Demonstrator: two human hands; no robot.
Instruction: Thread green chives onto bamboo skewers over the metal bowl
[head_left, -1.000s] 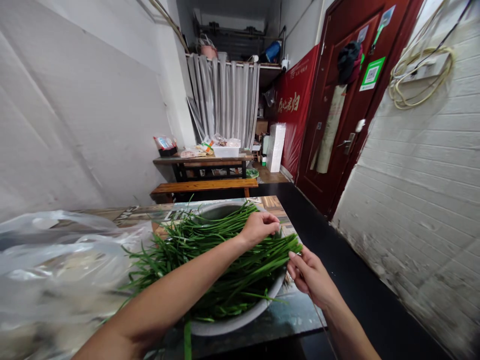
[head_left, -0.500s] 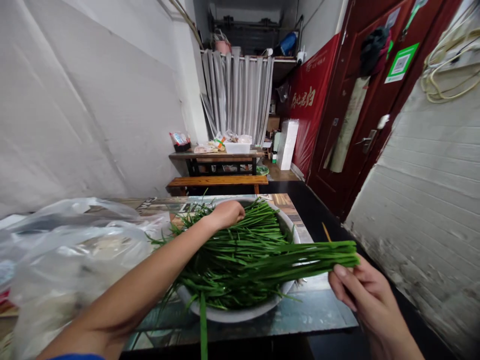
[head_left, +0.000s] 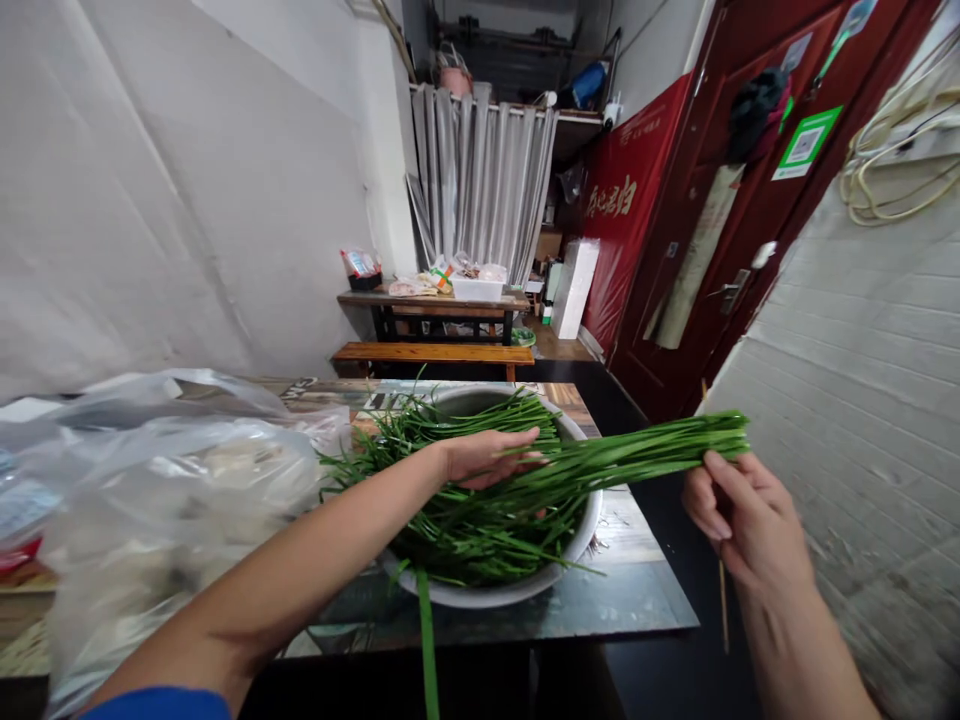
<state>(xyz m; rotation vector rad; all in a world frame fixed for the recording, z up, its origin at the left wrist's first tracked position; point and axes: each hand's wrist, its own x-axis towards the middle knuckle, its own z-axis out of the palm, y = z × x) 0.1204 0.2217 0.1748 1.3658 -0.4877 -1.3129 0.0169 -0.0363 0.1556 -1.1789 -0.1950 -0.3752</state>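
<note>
Chive bunch (head_left: 637, 455) lying left-right, right hand (head_left: 742, 520) pinching its end, left hand (head_left: 484, 457) seemingly spread flat

Right hand (head_left: 750, 520): at centre right of the frame, our grip closes on the cut end of a chive bundle (head_left: 637, 455).
Left hand (head_left: 484, 458): at centre, we lay it flat on the chives (head_left: 465, 520).
Basin (head_left: 517, 590): lower centre, on the worktop (head_left: 637, 590).
Plastic bag (head_left: 150, 490): lower left.
</note>
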